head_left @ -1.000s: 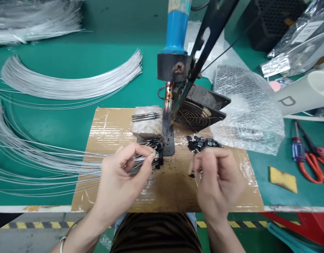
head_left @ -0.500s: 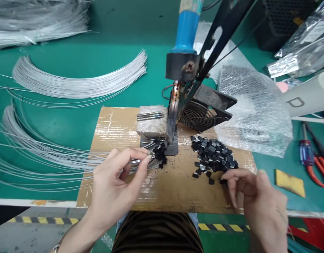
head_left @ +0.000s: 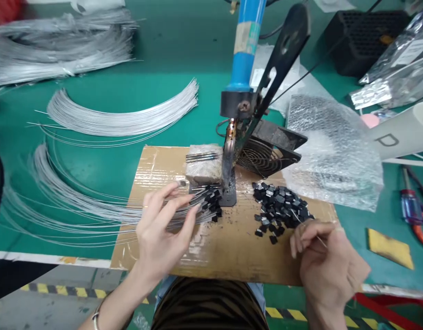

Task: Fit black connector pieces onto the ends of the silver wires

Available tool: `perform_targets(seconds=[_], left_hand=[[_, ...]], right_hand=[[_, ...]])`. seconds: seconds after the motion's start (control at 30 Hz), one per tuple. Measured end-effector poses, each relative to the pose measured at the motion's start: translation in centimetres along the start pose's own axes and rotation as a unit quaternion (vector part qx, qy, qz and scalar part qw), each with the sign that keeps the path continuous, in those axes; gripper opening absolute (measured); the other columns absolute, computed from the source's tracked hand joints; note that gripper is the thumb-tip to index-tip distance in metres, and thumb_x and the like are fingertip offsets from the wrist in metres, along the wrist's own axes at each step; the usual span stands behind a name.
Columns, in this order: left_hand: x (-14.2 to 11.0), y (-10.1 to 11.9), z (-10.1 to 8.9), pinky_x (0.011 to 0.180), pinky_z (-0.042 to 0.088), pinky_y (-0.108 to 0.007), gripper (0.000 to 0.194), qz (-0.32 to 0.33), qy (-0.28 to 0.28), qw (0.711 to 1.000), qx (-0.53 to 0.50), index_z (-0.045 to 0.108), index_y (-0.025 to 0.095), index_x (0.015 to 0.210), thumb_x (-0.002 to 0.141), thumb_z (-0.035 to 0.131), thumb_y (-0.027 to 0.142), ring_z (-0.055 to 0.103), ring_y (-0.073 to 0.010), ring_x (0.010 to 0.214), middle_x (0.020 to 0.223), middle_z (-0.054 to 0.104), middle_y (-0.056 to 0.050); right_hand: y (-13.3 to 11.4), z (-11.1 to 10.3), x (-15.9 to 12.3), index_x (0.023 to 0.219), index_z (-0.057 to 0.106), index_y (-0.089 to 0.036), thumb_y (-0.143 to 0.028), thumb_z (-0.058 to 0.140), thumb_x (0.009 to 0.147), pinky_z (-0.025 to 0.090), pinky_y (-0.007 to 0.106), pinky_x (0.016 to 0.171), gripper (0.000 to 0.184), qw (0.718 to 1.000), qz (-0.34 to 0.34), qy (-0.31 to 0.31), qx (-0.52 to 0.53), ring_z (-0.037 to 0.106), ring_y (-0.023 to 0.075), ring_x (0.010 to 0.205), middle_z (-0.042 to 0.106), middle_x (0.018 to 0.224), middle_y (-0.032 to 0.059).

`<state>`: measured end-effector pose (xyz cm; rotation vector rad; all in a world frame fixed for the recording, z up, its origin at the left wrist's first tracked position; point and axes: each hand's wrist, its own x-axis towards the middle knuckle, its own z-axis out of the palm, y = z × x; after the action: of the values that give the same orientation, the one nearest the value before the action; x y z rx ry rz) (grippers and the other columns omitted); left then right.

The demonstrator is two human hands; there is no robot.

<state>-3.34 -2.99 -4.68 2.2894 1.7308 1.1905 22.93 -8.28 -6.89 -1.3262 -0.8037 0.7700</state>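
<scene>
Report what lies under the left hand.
Grey wires run beneath the left hand, over the cardboard. They also show past the hand, with black pieces at their ends. The stretch directly behind the hand is covered.

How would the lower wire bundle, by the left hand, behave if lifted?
The wire bundle would probably flex springily, its thin strands lying in smooth curves. It may also splay, since its left part fans out loosely.
</scene>
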Motion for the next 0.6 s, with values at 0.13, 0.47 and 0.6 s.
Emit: perform_targets(seconds=[0.13,0.47,0.6], left_hand=[[3.2,-2.5,-1.4,0.104,0.052,-0.045,0.011,-0.027,0.002,0.999,0.024,0.076,0.021,0.105,0.094,0.074,0.021,0.069,-0.027,0.113,0.111,0.076,-0.009],[15.6,-15.2,5.1,0.103,0.051,-0.049,0.019,-0.102,-0.11,0.98,0.13,0.071,0.014,0.106,0.094,0.075,0.028,0.065,-0.0293,0.113,0.115,0.069,-0.013],[16.0,-16.0,6.0,0.106,0.052,-0.054,0.026,-0.109,-0.127,0.978,0.123,0.07,0.016,0.116,0.099,0.071,0.036,0.065,-0.0284,0.12,0.128,0.069,-0.01]], right_hand=[[0.9,-1.3,0.3,0.078,0.071,-0.019,-0.034,0.052,0.105,0.041,0.029,0.045,0.036,0.999,-0.045,0.001,0.021,0.056,0.0165,0.057,0.06,0.068,0.0022],[1.6,-1.1,0.1,0.079,0.074,-0.019,-0.038,0.056,0.103,0.042,0.031,0.047,0.035,0.998,-0.05,0.037,-0.008,0.057,0.0197,0.065,0.063,0.072,0.0054],[1.4,-1.0,0.1,0.077,0.072,-0.018,-0.041,0.06,0.103,0.043,0.028,0.049,0.037,0.998,-0.037,0.038,-0.028,0.057,0.0176,0.064,0.063,0.072,0.0043]])
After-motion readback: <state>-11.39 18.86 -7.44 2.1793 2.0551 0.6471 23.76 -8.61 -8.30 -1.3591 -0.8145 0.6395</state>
